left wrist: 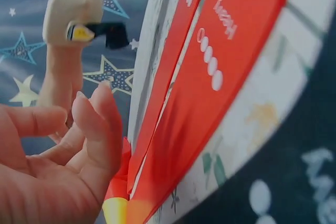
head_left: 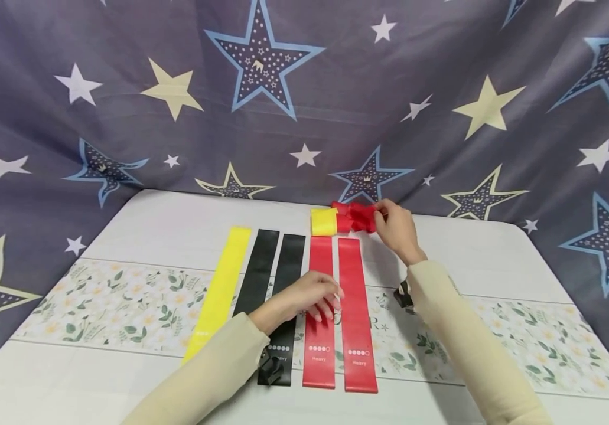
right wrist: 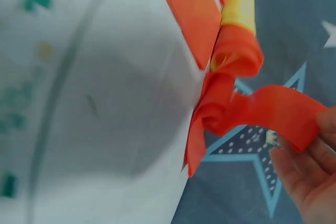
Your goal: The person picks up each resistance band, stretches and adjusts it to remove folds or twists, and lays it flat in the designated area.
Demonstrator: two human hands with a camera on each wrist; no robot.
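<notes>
Slightly right of centre in the upper half of the head view, a crumpled red band (head_left: 361, 217) lies near the far edge of the tabletop (head_left: 171, 227), its free end clamped between the thumb and fingers of the right hand (head_left: 399, 231). From the right wrist, that end shows as a strip stretching from a loose coil near the middle of the frame to the fingertips at the lower right. Against the crumpled band's left side sits a coiled roll (head_left: 323, 222), yellow at its left and red at its right. Just below these in the head view, two flat red bands (head_left: 321, 254) (head_left: 356, 307) run down toward the bottom centre, each printed in white with "Heavy" and a row of dots. The left hand (head_left: 312, 295) hovers over the left one of the pair, its fingers loosely bent and grasping nothing; whether a fingertip brushes the band I cannot tell. To their left lie two black bands (head_left: 263, 260) (head_left: 290, 254), partly hidden by the left arm, then a yellow band (head_left: 221, 277) slanting toward the lower left. Both arms wear cream sleeves (head_left: 203, 378) (head_left: 463, 330), with a small black device (head_left: 269, 367) (head_left: 403, 295) at each wrist. Under the bands, a floral strip (head_left: 107, 304) crosses the white surface from side to side. Behind everything, a dark cloth (head_left: 325, 29) patterned with stars fills the upper frame.
</notes>
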